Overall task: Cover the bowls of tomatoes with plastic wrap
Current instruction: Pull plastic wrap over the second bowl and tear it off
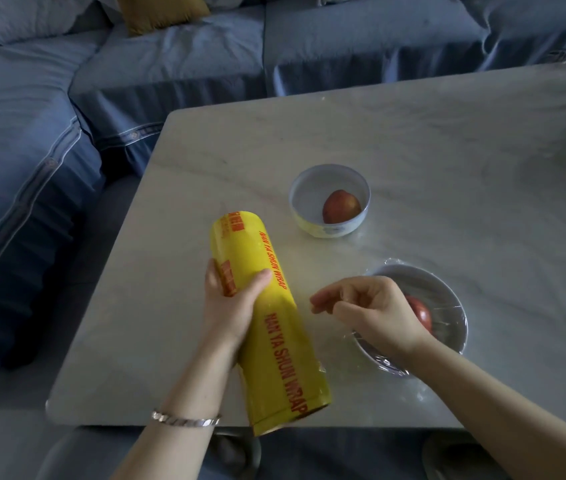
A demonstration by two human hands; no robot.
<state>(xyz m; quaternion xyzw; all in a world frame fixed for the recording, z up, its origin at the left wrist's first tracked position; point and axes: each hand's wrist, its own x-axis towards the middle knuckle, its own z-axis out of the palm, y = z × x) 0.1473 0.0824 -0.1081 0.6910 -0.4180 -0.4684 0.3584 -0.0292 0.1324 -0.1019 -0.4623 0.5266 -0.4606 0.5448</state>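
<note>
1. We see the yellow plastic wrap roll (267, 320) near the tabletop's (447, 140) near edge, our left hand (229, 306) clamped around it.
2. Our right hand (371, 310) hovers beside it, fingers (323, 301) pinched together over the wrapped bowl (447, 296).
3. The second bowl (330, 202) with its tomato (341, 206) sits mid-tabletop.
</note>
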